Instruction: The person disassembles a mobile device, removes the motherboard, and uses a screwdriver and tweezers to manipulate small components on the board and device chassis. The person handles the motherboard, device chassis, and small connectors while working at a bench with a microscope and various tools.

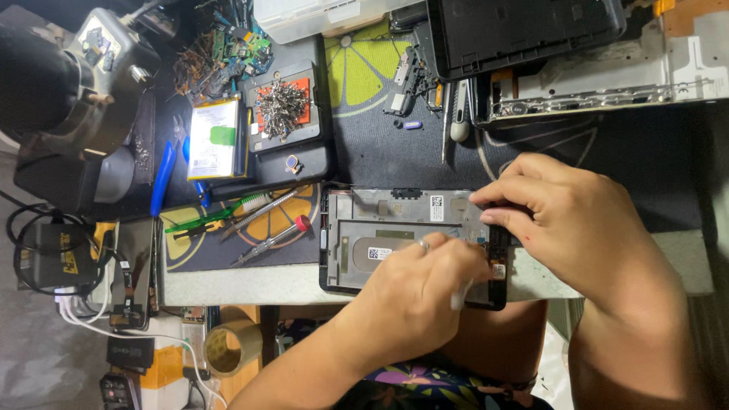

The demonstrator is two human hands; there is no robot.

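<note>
Hands meet over an opened tablet with a grey metal inner frame and black bezel (395, 235), which lies flat at the centre of the frame, near the table's front edge. I see my left hand (414, 292) coming up from the lower middle, a ring on one finger, its fingers curled together around a small pale tool (461, 296) whose tip pokes out by the tablet's right end. My right hand (577, 228) enters from the lower right; its thumb and forefinger are pinched together on the black right edge of the tablet, the remaining fingers bent loosely above. Just left of the tablet, on a yellow and black citrus-patterned mat (228, 235), lie a red-capped metal screwdriver (273, 238), a green-handled brush (205, 216) and a pair of metal tweezers (262, 212). Higher up, left of centre, a black tray with an orange pad (282, 106) holds a heap of small silver screws, and just beside it rests a flat white battery with a green patch (214, 139). A roll of brown tape (231, 347) sits at the lower left, below the table edge. A black laptop shell (524, 30) fills the upper right.
</note>
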